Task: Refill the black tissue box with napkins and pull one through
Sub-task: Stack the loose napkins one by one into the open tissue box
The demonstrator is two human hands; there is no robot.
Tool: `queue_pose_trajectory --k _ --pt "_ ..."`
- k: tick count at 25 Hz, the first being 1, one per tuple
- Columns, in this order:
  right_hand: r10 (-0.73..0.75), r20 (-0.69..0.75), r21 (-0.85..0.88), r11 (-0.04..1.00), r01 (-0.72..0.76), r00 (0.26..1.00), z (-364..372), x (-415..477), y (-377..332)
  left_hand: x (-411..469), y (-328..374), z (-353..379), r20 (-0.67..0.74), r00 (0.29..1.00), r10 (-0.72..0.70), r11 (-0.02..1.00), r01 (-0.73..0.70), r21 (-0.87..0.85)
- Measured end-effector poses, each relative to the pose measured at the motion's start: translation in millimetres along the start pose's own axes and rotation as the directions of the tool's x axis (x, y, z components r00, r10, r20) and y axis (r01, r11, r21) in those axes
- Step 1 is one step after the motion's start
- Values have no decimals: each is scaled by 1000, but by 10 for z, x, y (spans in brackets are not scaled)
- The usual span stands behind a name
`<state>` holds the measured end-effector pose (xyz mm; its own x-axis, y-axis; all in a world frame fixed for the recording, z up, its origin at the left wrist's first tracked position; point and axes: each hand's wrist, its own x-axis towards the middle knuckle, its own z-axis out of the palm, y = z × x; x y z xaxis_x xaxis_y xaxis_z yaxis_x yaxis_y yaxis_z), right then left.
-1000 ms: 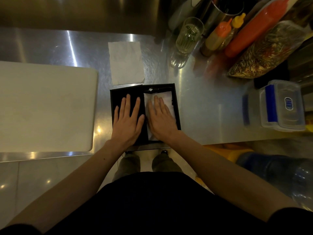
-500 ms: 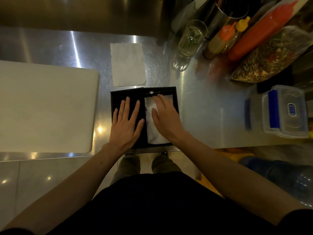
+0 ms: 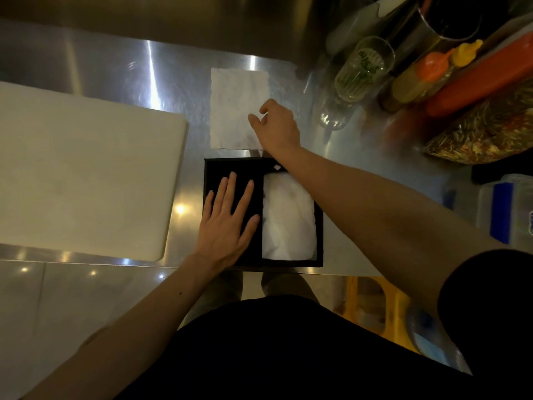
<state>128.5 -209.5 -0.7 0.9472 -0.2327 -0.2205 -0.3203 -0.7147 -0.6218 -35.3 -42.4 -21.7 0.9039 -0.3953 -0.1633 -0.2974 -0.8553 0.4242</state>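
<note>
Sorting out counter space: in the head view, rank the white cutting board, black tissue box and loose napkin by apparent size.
1. White cutting board, largest, partly cut off at the frame's left edge.
2. Black tissue box.
3. Loose napkin, smallest, though it lies farther from the camera.

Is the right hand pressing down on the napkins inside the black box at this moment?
No. The right hand is out past the black tissue box, over the loose napkin on the counter, while the napkins in the box lie uncovered.
</note>
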Motion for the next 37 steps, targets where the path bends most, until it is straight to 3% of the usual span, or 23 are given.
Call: queue_pose_trajectory --k 7,13,16,25,30,37 --pt "1 14 -279 960 3 1000 288 318 -90 -8 20 26 -4 1000 2 1000 -2 16" --pt "-29 1 -365 931 27 1000 375 365 -114 6 4 37 15 1000 -8 1000 7 26" --pt "-48 10 -330 943 49 999 251 333 -104 19 -6 20 14 1000 -12 1000 11 24" --pt "-104 -295 32 992 119 950 -647 -650 54 5 -22 1 16 1000 -2 1000 2 8" --pt "-42 -291 154 984 90 956 -902 -1401 259 -4 16 -21 14 1000 6 1000 -6 -12" --pt "48 -184 57 998 -38 982 -597 -1928 648 -2 51 -54 23 1000 8 1000 -7 -22"
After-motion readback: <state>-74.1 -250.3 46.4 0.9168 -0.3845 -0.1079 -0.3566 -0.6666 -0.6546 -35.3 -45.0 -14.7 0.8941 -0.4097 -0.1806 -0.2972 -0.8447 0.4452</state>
